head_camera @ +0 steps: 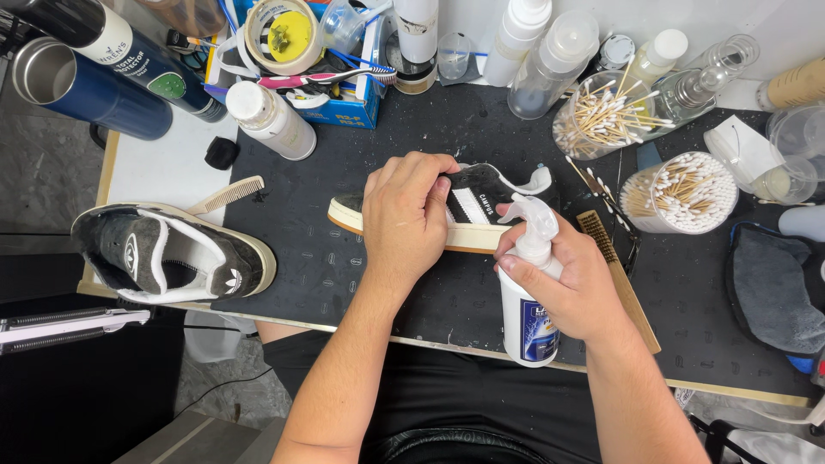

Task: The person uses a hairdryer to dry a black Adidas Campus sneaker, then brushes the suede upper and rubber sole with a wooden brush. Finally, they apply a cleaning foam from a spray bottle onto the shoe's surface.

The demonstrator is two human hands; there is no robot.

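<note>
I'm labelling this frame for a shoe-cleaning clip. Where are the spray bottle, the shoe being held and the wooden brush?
spray bottle (528,331), head view, on its white body
shoe (477,202), head view, on its black side
wooden brush (632,296), head view, on its handle

A second dark shoe (172,253), cotton-swab jars (679,193) and a blue flask (90,90) lie about.

A wooden-edged table (107,172) carries a black mat (361,283). A white wall (773,21) stands behind; grey floor (43,163) shows at left.
</note>
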